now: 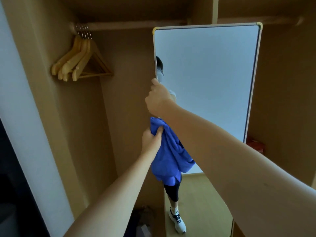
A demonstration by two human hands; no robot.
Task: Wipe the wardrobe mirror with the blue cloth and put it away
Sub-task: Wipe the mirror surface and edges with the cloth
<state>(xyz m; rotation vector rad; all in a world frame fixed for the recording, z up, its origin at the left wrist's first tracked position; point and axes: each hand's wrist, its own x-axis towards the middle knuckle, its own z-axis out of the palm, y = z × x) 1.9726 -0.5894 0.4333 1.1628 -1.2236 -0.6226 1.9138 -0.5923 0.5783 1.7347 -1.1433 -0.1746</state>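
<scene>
With the right hand point(158, 98) curled round the wardrobe mirror point(206, 79) edge and the left hand point(151, 141) just below it bunching the blue cloth point(168, 154), the hinged panel might swing if pressed unevenly.

No legible text or labels anywhere.
</scene>
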